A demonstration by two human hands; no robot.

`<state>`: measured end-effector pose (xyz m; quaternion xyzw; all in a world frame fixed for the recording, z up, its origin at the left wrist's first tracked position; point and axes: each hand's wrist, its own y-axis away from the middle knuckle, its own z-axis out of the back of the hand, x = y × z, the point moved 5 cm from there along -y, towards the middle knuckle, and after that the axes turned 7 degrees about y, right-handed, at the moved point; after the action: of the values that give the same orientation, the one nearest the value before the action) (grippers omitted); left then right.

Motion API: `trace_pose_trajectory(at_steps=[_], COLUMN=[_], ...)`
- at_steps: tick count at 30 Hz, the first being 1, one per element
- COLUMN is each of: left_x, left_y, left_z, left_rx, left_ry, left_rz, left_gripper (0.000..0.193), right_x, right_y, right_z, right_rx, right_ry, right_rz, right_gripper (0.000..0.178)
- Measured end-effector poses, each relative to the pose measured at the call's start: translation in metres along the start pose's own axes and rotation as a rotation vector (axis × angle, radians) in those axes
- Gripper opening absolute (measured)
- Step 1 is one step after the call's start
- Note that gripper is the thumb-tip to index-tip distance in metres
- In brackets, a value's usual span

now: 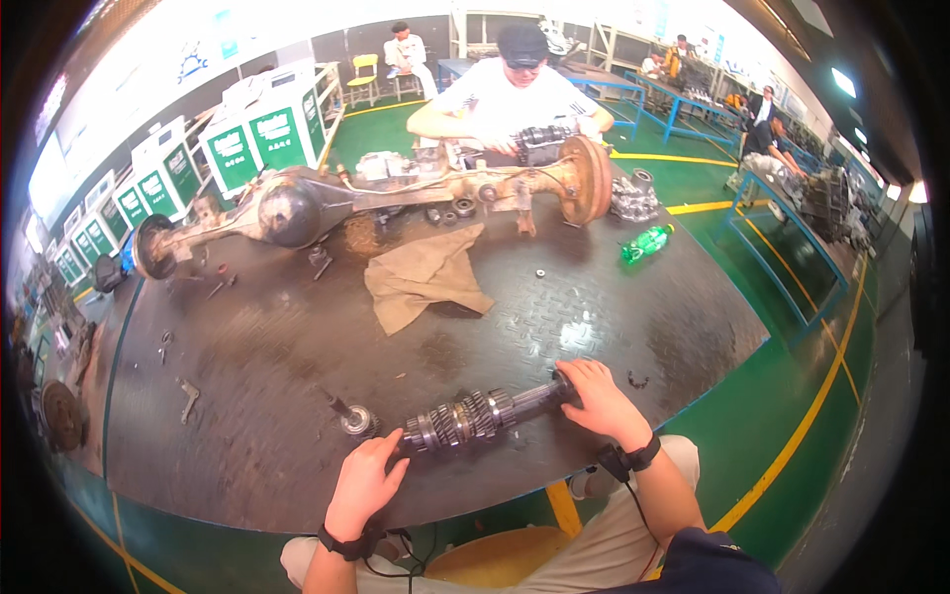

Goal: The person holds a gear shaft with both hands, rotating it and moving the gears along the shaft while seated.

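Steel, dark and toothed: one shaft (465, 422), lower centre of the frame, lying aslant. Probably heavy and stiff, perhaps oily; best taken at both ends, clear of the teeth. Left hand (364, 485): at left end, thumb spread from fingers (closure impossible to tell). Right hand (601, 401): closed over right end. Table (262, 346): near edge just below, pinion (359, 424) just beside left end, open room upward to cloth (426, 277), upper centre.

Left hand (366, 479) and right hand (604, 404) at the 2 ends of a geared shaft (477, 417)
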<state>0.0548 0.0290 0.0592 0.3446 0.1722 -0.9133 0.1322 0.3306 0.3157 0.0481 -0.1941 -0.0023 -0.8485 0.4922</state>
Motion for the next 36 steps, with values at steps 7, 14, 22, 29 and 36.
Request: trace_pose_trajectory(at_steps=[7,14,22,29,36], left_x=[0.01,0.042,0.088,0.106,0.116], left_y=[0.014,0.02,0.008,0.001,-0.016], left_z=[0.037,0.06,0.039,0.022,0.012], left_rx=[-0.328,-0.634,-0.462,-0.324,-0.35], left_ry=[0.051,0.129,0.052,0.056,0.109], left_rz=[-0.044,0.115,0.128,0.237,0.228], left_gripper=[0.028,0.029,0.067,0.067,0.053], right_x=[0.024,0.053,0.049,0.049,0.047], right_y=[-0.016,-0.034,-0.042,-0.036,-0.029], right_z=[-0.017,-0.049,-0.06,-0.054,-0.054], right_rx=[0.045,0.033,-0.062,-0.014,0.069], right_ry=[0.062,0.038,-0.106,-0.227,-0.32], right_rz=[0.041,0.156,0.196,0.229,0.235], right_gripper=[0.071,0.067,0.065,0.064,0.065])
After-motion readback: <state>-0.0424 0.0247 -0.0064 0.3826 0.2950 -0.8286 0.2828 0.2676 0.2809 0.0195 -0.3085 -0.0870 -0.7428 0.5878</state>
